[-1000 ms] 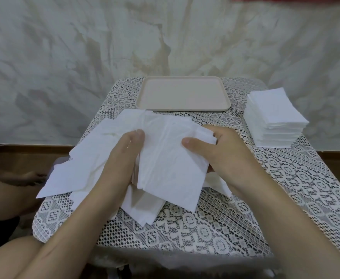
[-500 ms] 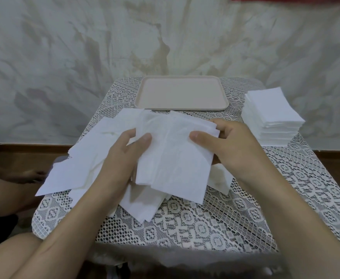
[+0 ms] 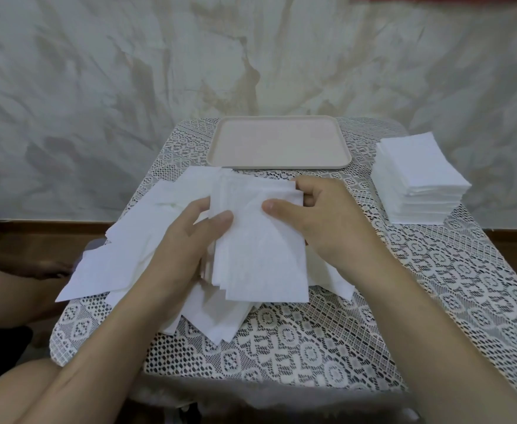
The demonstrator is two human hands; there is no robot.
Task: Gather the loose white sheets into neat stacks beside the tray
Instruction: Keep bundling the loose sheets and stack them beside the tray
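Observation:
A bundle of white sheets (image 3: 260, 255) is held upright-tilted over the table's middle, its edges nearly flush. My left hand (image 3: 186, 240) grips its left edge, thumb on the front face. My right hand (image 3: 321, 221) grips the right edge, thumb on front and fingers curled behind the top corner. Under and to the left of the bundle lies a loose spread of white sheets (image 3: 122, 252), some overhanging the table's left edge. A neat stack of white sheets (image 3: 416, 169) stands to the right of the beige tray (image 3: 278, 157), which holds nothing.
The table wears a white lace cloth (image 3: 434, 286) with bare lace at front and right. A mottled wall stands just behind the tray. Another person's arm (image 3: 36, 267) shows low at the left, beside the table.
Both hands have drawn closer together, squaring the fanned sheets into a tighter, straighter bundle. The bundle has turned from slanted to nearly straight.

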